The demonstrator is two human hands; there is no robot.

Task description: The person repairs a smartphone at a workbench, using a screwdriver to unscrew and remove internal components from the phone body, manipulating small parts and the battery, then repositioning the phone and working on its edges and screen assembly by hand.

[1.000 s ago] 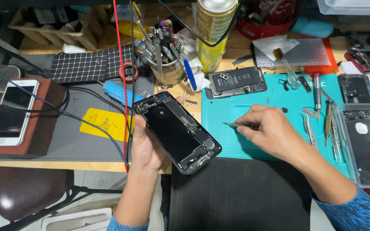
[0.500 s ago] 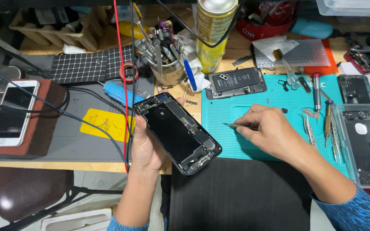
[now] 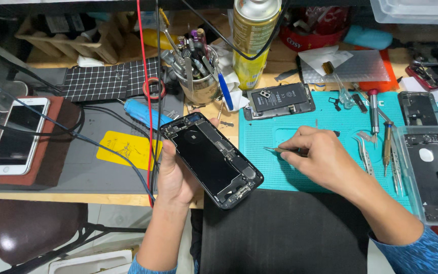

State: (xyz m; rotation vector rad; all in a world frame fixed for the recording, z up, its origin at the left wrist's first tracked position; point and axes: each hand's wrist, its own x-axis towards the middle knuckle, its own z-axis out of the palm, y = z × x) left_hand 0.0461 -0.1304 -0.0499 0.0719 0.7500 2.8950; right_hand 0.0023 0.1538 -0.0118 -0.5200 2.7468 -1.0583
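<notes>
White phone [image 3: 17, 134] lies face up on brown pad, far left of opened phone body. Your left hand [image 3: 176, 175] wraps opened phone body [image 3: 210, 158] from below, fingers closed around its left edge, body tilted over bench front edge. Jar of tools [image 3: 197, 78] stands just behind it. Right of it, your right hand [image 3: 320, 160] pinches tweezers [image 3: 278, 150], tip down on teal mat [image 3: 300, 127]. Black battery [image 3: 279, 99] lies behind your right hand.
</notes>
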